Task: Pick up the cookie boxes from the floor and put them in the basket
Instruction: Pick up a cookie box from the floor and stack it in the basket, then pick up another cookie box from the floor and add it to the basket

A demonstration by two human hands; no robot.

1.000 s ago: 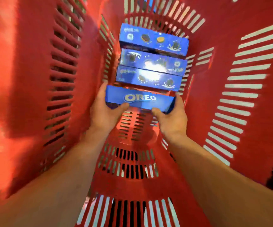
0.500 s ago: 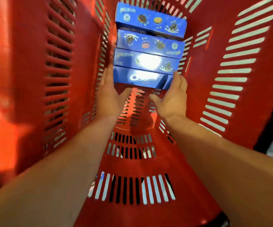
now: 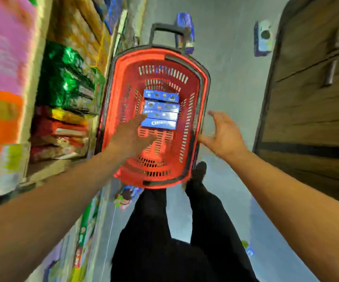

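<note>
Both hands hold nothing: the left hand (image 3: 132,135) hangs over the red basket (image 3: 121,82) with fingers loosely spread near the closest box, and the right hand (image 3: 223,135) is spread wide just outside the right rim. Four blue cookie boxes (image 3: 160,108) lie side by side on the basket's floor. Two more blue boxes (image 3: 263,38) lie on the grey floor (image 3: 225,58) beyond the basket, with stocked shelves (image 3: 62,98) on the left.

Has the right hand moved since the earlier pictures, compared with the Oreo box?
Yes. The right hand has let go of the Oreo box and moved right, outside the basket rim, open.
</note>
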